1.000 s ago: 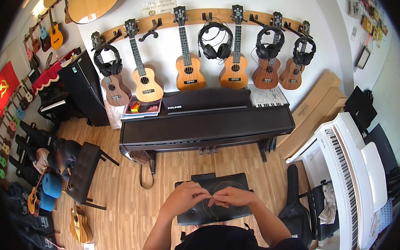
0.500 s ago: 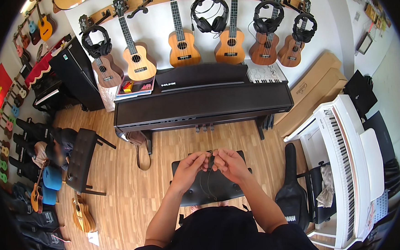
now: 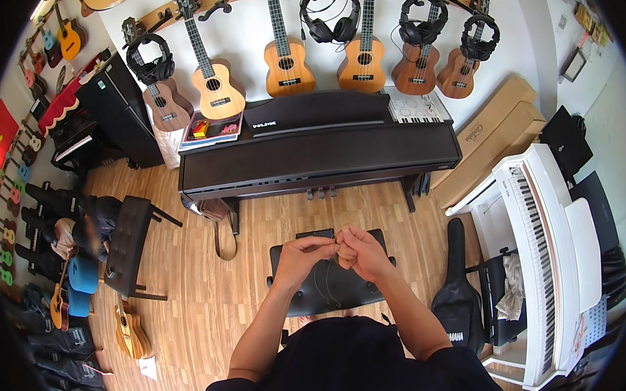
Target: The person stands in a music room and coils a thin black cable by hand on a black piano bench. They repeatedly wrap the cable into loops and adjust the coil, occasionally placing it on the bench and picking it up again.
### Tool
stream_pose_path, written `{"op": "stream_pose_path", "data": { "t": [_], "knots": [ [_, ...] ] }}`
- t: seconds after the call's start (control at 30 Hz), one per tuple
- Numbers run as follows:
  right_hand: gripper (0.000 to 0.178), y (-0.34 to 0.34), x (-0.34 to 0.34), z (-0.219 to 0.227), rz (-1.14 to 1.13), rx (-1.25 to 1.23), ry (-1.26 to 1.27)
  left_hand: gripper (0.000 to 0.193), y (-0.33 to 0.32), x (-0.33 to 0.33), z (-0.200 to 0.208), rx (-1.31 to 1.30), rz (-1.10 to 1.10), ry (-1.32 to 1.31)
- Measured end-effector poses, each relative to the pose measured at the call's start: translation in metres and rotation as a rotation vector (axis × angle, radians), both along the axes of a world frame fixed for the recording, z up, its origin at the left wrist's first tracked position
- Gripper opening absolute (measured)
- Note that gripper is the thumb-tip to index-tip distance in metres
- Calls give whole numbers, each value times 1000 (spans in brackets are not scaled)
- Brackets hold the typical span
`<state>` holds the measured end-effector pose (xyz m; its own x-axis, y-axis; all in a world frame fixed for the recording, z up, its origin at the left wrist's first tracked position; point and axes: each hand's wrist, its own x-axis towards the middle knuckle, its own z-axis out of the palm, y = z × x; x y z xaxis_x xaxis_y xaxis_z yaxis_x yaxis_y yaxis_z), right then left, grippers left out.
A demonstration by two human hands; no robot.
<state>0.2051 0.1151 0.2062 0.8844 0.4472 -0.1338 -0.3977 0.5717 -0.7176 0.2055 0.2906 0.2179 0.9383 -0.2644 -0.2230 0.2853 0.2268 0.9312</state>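
Observation:
My two hands meet over a black padded bench [image 3: 365,292]. A thin string [image 3: 317,287], like an instrument string, hangs from between them in a narrow loop in front of the bench seat. The thumb and fingers of my left hand [image 3: 301,258] pinch it, pointing toward the right. Beside them, my right hand [image 3: 363,254] is closed with curled fingers, its fingertips against the left ones. The piece of string right at the fingertips is too small to make out.
A dark digital piano [image 3: 318,159] stands ahead, with ukuleles [image 3: 289,68] and headphones [image 3: 330,29] on the wall above. To the right are a white piano [image 3: 539,253] and a black instrument bag [image 3: 457,308]. A person [image 3: 100,223] sits at left, near a long dark bench [image 3: 130,246].
My hands have drawn together and my right fingers have curled more tightly. My left fingers lie straighter, pointing at the right hand. The view has shifted slightly.

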Motion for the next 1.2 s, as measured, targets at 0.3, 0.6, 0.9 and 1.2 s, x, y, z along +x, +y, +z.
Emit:
{"op": "stream_pose_path", "data": {
  "t": [0.3, 0.6, 0.9, 1.2],
  "knots": [
    [26, 8, -3, 3, -33, -242, -119, 19, 3, -1, -21, -133, -4, 110],
    [27, -2, -1, -4, -17, -258, -100, 20, 8, -6, -23, -276, -130, 160],
    [27, 7, -1, 1, -69, -346, -109, 24, 2, -4, -43, -519, -258, 153],
    [25, -3, -1, -4, -201, -608, -183, 20, 13, -5, -10, 294, -129, -146]
  ]
}}
